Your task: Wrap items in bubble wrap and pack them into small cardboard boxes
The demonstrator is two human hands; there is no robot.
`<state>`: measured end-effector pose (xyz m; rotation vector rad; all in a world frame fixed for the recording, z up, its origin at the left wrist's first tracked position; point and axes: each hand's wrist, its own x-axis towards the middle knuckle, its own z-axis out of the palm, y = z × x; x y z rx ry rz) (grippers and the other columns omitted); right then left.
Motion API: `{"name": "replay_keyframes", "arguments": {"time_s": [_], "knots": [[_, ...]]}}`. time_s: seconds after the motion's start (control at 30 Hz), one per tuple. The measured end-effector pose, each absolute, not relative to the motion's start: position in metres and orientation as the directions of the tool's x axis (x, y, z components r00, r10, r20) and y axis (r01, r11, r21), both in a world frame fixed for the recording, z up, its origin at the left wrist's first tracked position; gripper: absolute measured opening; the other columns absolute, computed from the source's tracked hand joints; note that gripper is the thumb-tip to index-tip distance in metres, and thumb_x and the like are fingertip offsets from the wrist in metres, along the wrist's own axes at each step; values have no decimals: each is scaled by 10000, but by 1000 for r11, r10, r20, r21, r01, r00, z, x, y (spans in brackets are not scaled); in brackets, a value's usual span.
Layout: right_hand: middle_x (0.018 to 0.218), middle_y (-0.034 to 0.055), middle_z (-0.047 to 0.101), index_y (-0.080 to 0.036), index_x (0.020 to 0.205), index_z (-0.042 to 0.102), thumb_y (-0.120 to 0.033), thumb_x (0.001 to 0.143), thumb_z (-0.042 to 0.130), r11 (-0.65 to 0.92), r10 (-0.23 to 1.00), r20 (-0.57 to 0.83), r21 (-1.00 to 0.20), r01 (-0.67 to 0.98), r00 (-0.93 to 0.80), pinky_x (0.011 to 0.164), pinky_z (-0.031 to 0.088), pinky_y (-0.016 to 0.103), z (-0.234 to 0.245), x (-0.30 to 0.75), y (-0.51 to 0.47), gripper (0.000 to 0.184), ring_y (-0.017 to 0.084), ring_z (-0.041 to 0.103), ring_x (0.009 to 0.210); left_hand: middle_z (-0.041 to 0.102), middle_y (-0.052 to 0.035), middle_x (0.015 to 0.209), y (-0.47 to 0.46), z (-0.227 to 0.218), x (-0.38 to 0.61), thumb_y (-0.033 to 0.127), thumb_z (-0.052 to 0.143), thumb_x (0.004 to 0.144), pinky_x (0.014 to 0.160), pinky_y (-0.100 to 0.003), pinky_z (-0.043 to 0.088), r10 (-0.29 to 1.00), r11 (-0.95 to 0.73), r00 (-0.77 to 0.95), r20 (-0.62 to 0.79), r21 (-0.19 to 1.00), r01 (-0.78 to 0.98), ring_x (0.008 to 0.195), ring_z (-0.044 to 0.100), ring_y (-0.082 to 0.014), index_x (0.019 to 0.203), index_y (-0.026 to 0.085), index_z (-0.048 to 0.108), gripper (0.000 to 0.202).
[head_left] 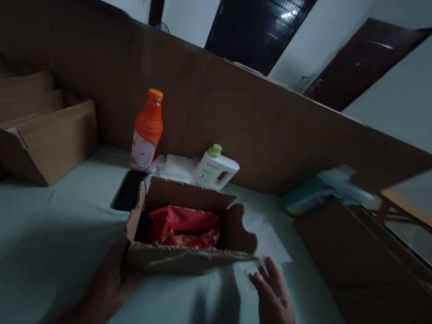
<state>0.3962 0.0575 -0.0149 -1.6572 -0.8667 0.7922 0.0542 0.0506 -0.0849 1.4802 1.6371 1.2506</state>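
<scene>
A small open-topped cardboard box (188, 262) is in the middle of the head view, slightly tilted. Inside it lie red packets (185, 222), whose exact number is unclear. My left hand (111, 281) grips the box at its near left corner, with the thumb low on the front and the other fingers mostly hidden. At the near right corner, my right hand (273, 306) is open with its fingers extended. Its fingertips are close to the box edge, and I cannot tell whether they touch. Both hands are somewhat blurred.
Behind the box are an orange bottle (148, 127), a white bottle with a green cap (217, 168), a clear plastic packet (178, 167) and a dark phone-like slab (128, 191). Larger cardboard boxes (57, 138) flank the left. A teal spray bottle (312, 195) leans at right before a cardboard wall (265, 126).
</scene>
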Motion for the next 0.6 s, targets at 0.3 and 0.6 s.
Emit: {"name": "replay_keyframes", "arguments": {"time_s": [0.3,0.6], "knots": [[1236,192,701,-192,1248,676,-591,837,678,-287,958,-273,-904,317,87,913,550,473,22,408,-35,573,312,705,1040,677,-130,1117,51,-81,48,384,617,744,955,-489,529,979,-76,-143,147,906,415,1076,656,-331,1188,161,545,502],[1230,140,692,-221,1172,688,-633,800,626,127,985,63,-891,436,-158,935,545,490,-6,355,79,558,329,661,1083,685,-142,1182,34,-84,48,331,649,760,1015,-498,513,963,-145,-140,230,881,451,1162,638,-338,1210,184,581,478]]}}
